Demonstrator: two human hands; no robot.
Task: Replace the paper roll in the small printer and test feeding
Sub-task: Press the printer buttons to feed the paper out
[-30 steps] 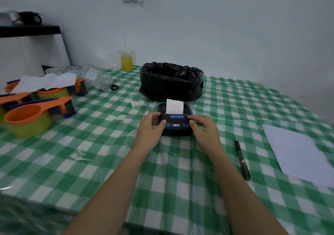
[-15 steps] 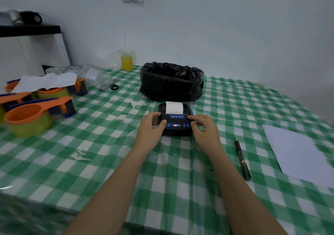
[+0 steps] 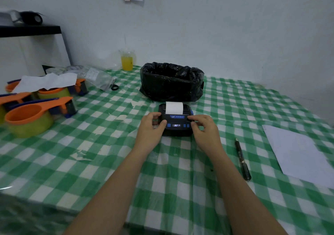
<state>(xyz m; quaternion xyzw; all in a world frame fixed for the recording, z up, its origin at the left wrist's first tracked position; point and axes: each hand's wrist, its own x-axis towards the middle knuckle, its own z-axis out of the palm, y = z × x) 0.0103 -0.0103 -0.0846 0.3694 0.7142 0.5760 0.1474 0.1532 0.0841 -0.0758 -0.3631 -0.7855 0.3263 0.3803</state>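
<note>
A small black printer (image 3: 176, 126) with blue buttons and a lit display sits on the green checked tablecloth (image 3: 90, 144) in the middle of the table. A white paper strip (image 3: 174, 107) sticks up out of its top slot. My left hand (image 3: 152, 128) holds the printer's left side, thumb on its front edge. My right hand (image 3: 204, 128) grips the right side, with the thumb by the blue buttons and a finger along the top edge.
A bin lined with a black bag (image 3: 171, 81) stands right behind the printer. A black pen (image 3: 243, 159) and a white sheet (image 3: 296, 151) lie to the right. Orange-and-green tape dispensers (image 3: 30, 115), clear bags and a cup of yellow drink (image 3: 127, 61) are at the left.
The paper strip stands a little shorter above the printer than one second ago. Both hands stay on the printer, with only slight finger shifts.
</note>
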